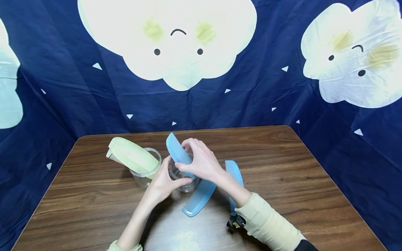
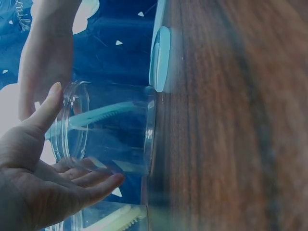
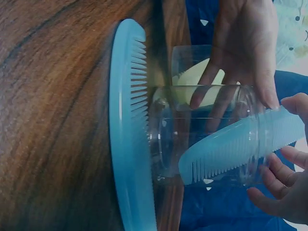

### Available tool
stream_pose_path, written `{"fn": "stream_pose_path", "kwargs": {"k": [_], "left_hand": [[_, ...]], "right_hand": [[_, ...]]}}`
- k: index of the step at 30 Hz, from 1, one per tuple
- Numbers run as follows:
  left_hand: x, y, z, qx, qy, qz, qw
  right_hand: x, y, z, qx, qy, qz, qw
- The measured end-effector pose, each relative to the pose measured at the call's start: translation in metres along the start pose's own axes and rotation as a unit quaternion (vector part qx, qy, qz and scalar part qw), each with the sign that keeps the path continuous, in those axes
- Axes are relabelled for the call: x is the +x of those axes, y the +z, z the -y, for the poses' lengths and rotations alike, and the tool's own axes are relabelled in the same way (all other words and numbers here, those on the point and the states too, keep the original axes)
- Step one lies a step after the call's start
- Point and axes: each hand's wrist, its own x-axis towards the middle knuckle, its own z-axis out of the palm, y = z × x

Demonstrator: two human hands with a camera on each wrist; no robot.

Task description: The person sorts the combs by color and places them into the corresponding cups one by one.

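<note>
In the head view my left hand (image 1: 161, 184) grips a clear plastic jar (image 1: 187, 188) near its rim, thumb on the near side. The jar stands upright on the table. My right hand (image 1: 202, 161) pinches a light blue comb (image 1: 176, 148), which leans in the jar's mouth with its upper end sticking out. Through the jar wall in the right wrist view, the lower part of this comb (image 3: 219, 147) shows, teeth downward in that picture. A second blue comb (image 1: 200, 199) lies on the table beside the jar. A third blue comb (image 1: 233, 171) is partly hidden under my right forearm.
Left of my left hand, another clear jar (image 1: 142, 180) holds pale green combs (image 1: 133, 155) that lean out to the left. The wooden table (image 1: 292, 184) ends at a dark blue cloth (image 1: 147, 104) with white clouds. A small black device (image 1: 235, 221) sits at my right sleeve.
</note>
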Motion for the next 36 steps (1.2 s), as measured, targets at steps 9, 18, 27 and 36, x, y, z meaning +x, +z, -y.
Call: {"fn": "stream_pose_path", "kwargs": {"k": [9, 18, 27, 36], "left_hand": [[0.000, 0.002, 0.002, 0.000, 0.027, -0.010, 0.9996], [0.001, 0.001, 0.002, 0.007, 0.013, -0.007, 0.9999], [0.001, 0.001, 0.002, 0.020, -0.013, -0.006, 0.9997], [0.000, 0.000, 0.002, 0.024, -0.025, -0.006, 0.9994]], "right_hand": [[-0.001, 0.001, -0.004, 0.006, 0.003, 0.001, 1.0000], [-0.005, -0.009, -0.017, 0.007, -0.016, -0.012, 0.9998], [-0.012, -0.023, -0.033, 0.007, -0.007, 0.012, 0.9999], [-0.023, -0.032, -0.046, 0.005, -0.020, 0.039, 0.9990]]}}
